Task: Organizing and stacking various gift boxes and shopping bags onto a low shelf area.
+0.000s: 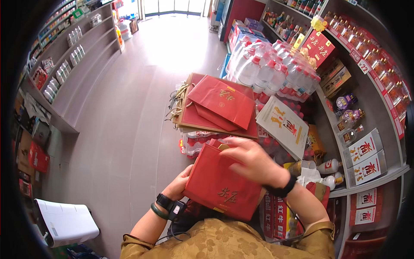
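A stack of folded red paper gift bags [223,184] is held in front of my body, its gold lettering upside down. My left hand [181,182] grips its left edge, fingers tucked underneath. Over the upper part of the stack is my right hand [249,158], slightly blurred, its fingers spread near the top edge; whether it touches the paper I cannot tell. Just beyond lie larger flat bags with rope handles [184,119], and a smaller red bag [223,100] rests on them. White printed bags [284,126] lie to their right.
Shrink-wrapped water bottles [265,71] stand beyond the bags. Shelves with bottles and boxes [365,158] curve along the right. A red drink carton [275,213] is beside my right forearm. At lower left is a white-topped stool or bin [68,223]; shelving [97,48] lines the left side.
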Available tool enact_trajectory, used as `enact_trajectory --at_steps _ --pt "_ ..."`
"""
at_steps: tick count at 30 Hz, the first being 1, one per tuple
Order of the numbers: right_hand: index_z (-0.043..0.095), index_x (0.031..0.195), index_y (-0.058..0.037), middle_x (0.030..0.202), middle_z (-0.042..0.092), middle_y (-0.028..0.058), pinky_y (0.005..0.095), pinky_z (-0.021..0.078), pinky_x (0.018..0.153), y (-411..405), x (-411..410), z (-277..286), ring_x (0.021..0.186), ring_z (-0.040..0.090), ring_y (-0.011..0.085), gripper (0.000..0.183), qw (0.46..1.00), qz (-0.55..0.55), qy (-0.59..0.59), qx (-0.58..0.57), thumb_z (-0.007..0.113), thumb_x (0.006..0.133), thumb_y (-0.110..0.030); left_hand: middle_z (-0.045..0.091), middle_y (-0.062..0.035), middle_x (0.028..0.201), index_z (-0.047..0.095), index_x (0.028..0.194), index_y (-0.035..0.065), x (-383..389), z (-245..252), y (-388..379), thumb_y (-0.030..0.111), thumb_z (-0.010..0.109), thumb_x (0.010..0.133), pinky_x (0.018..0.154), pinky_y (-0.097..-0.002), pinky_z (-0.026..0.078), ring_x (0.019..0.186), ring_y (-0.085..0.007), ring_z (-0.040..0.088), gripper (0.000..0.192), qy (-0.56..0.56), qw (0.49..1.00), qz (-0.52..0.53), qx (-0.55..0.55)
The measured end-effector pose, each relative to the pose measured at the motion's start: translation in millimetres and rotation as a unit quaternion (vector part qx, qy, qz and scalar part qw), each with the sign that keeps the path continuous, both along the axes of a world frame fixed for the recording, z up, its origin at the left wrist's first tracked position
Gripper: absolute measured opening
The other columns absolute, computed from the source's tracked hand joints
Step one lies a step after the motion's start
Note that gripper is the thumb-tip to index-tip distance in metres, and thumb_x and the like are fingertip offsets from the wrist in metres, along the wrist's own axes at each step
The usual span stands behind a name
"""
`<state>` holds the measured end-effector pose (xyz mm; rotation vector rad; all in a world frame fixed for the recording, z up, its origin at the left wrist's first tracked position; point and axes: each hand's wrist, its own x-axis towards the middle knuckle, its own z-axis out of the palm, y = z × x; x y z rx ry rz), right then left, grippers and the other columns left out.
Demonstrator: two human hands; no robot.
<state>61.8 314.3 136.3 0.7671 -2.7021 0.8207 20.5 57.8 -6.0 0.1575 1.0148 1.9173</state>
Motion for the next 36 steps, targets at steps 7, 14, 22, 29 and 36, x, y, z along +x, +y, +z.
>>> enact_trajectory --at_steps 7,14,22,29,36 --pt "0.034 0.143 -0.0041 0.145 0.035 0.0246 0.0429 0.0322 0.111 68.3 52.2 -89.0 0.134 0.036 0.0396 0.077 0.958 -0.148 -0.242 0.049 0.069 0.085 -0.039 0.052 -0.0069 0.13 0.036 0.14 0.0028 -8.1 5.3 -1.1 0.028 0.053 0.098 0.102 -0.0319 0.042 0.12 -0.0144 0.05 0.051 -0.086 0.995 -0.003 0.04" --pt "0.045 0.137 -0.0061 0.14 0.043 0.0229 0.0433 0.038 0.106 85.8 15.4 -61.7 0.127 0.045 0.0392 0.066 0.968 -0.105 -0.221 0.058 0.069 0.083 -0.036 0.047 -0.0103 0.135 0.031 0.141 -0.0027 3.6 26.7 -8.4 0.007 0.074 0.078 0.107 -0.0339 0.038 0.125 -0.0175 0.046 0.077 0.03 0.993 -0.068 -0.093" --pt "0.043 0.138 -0.0042 0.145 0.037 0.0245 0.0443 0.0318 0.111 84.9 -92.2 -80.2 0.135 0.035 0.0395 0.068 0.957 -0.235 -0.073 0.155 0.068 0.083 -0.034 0.051 -0.0083 0.13 0.036 0.137 0.0014 22.2 6.7 -4.4 0.006 0.069 0.083 0.101 -0.032 0.044 0.117 -0.0154 0.051 0.063 -0.009 0.997 -0.004 -0.079" --pt "0.057 0.118 -0.0048 0.106 0.066 0.017 0.0356 0.0569 0.078 109.7 -111.1 -113.7 0.096 0.067 0.0292 0.036 0.95 -0.154 0.149 0.229 0.061 0.085 -0.019 0.051 -0.009 0.13 0.037 0.136 0.0008 21.4 10.5 -4.0 0.006 0.066 0.084 0.101 -0.0333 0.043 0.118 -0.016 0.051 0.059 -0.037 0.996 0.008 -0.077" --pt "0.059 0.113 -0.0091 0.09 0.063 0.0205 0.042 0.0489 0.063 137.7 -91.9 6.8 0.075 0.064 0.0352 0.021 0.929 -0.32 0.186 0.005 0.052 0.094 -0.01 0.051 -0.0104 0.13 0.038 0.135 -0.0003 22.8 7.3 0.6 0.007 0.063 0.082 0.102 -0.0345 0.042 0.119 -0.0185 0.05 0.06 -0.017 0.997 0.009 -0.071"
